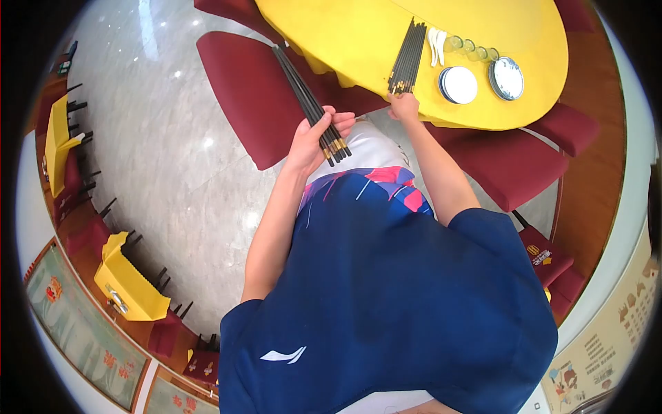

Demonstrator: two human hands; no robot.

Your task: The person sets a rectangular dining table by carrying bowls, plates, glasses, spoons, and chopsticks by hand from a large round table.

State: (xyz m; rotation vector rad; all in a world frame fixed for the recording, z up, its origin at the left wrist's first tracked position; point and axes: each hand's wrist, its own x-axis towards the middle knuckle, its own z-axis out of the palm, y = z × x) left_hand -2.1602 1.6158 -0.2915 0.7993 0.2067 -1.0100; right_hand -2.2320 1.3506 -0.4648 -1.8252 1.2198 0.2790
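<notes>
A bundle of black chopsticks with gold bands (312, 103) lies across my left hand (318, 138), the thumb over it and the other fingers stretched out beneath. More black chopsticks (409, 58) lie in a pile on the yellow-covered round table (345, 34). At the near, gold-marked ends of that pile is my right hand (403, 107), with its fingers curled; what its fingertips hold is too small to make out. White spoons (436, 46) lie just right of the pile.
Glasses (469, 47), a stack of white plates (458, 85) and a stack of patterned dishes (507, 79) stand farther right on the table. Dark red chairs (241, 96) surround it. Other yellow-covered tables (127, 283) line the left side.
</notes>
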